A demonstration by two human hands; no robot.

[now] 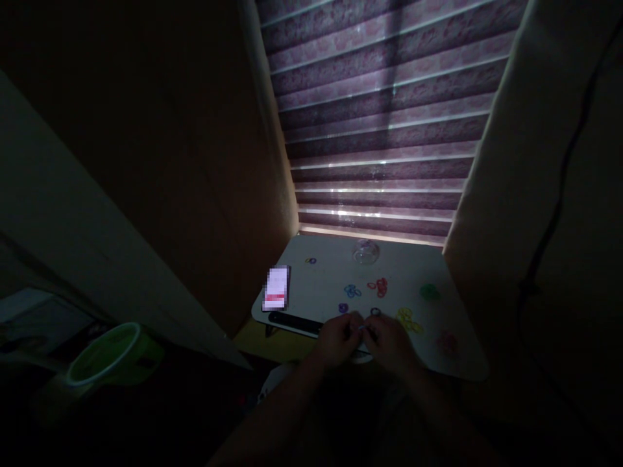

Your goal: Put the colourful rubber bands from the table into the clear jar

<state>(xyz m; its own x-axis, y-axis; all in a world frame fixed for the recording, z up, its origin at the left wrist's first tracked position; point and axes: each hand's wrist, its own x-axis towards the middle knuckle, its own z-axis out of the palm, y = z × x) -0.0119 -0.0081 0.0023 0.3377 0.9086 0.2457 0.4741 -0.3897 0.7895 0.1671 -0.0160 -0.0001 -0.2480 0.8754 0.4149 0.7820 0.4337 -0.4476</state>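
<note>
My left hand (338,337) and my right hand (389,340) meet over the near edge of a small white table (326,279). Their fingers are pinched together around a small pale bluish-purple band (361,327), mostly hidden by the fingertips. Just beyond them lie a purple band cluster (343,308) and a dark ring (375,312). Small loose bands are grouped by colour: blue bands (352,291), red bands (381,287), yellow bands (407,320), green bands (429,292) and pinkish-red bands (446,342). A yellow and purple pair (310,261) lies apart at the far left.
A clear round bowl (365,251) stands at the table's back. A lit phone (276,288) lies at the left edge, near a long black slot (294,322). Pleated window blinds (379,130) hang behind. A green bucket (104,357) is at lower left; the room is dim.
</note>
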